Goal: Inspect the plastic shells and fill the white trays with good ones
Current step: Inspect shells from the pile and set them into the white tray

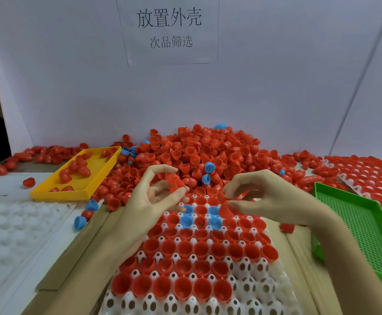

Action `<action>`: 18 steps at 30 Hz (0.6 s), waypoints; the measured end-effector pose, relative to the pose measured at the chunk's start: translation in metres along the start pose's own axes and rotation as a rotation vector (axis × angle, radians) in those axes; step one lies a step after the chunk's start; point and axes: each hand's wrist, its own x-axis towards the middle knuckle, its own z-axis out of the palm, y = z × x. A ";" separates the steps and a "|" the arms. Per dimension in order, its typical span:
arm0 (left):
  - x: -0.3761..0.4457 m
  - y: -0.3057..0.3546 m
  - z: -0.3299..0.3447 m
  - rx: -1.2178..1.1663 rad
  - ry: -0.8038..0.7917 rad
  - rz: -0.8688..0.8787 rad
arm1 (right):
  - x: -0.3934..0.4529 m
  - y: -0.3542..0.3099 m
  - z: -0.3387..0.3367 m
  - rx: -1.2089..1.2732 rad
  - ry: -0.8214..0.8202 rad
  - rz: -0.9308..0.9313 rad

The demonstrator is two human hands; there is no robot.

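Presently, on the surface [49, 264]:
Left hand [156, 196]: raised over the far left part of the tray; thumb and fingers grasp one red shell [175, 181].
Right hand [265, 196]: raised over the far right part of the tray; fingertips pinch a second red shell [226, 209], just above the filled cups.
Tray [185, 303]: white, directly under and nearer than both hands; most cups hold red shells, open side up; the nearest row and the near right corner show bare white cups.
Blue shells [200, 215]: four seated in the tray, between the two hands.
Pile [208, 151]: loose red shells with a few blue ones, heaped just beyond the hands against the white wall.
Yellow bin [81, 173]: left of and beyond the left hand; holds several red shells.
Green bin [362, 228]: just right of the right hand; mesh floor showing.
Spare tray [15, 228]: white, well left of the left hand, cups unfilled.
Filled tray [367, 173]: right of and beyond the right hand, behind the green bin, covered in red shells.
Sign [168, 28]: paper sheet with printed characters, on the wall above the pile.
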 end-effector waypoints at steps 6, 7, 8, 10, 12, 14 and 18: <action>0.002 0.003 -0.008 0.031 -0.022 -0.039 | -0.039 -0.009 0.017 -0.281 -0.252 0.101; 0.002 0.004 -0.007 0.040 -0.035 -0.039 | -0.047 -0.008 0.025 -0.322 -0.273 0.122; 0.001 0.004 -0.007 0.050 -0.045 -0.039 | -0.053 -0.008 0.031 -0.356 -0.293 0.142; 0.001 0.005 -0.006 0.065 -0.065 -0.040 | -0.060 -0.007 0.041 -0.417 -0.307 0.174; 0.000 0.005 -0.004 0.076 -0.083 -0.041 | -0.062 -0.006 0.047 -0.436 -0.294 0.183; -0.001 0.005 -0.004 0.090 -0.090 -0.045 | -0.061 -0.005 0.051 -0.431 -0.288 0.176; -0.001 0.005 -0.002 0.126 -0.119 -0.066 | -0.059 -0.001 0.053 -0.429 -0.295 0.161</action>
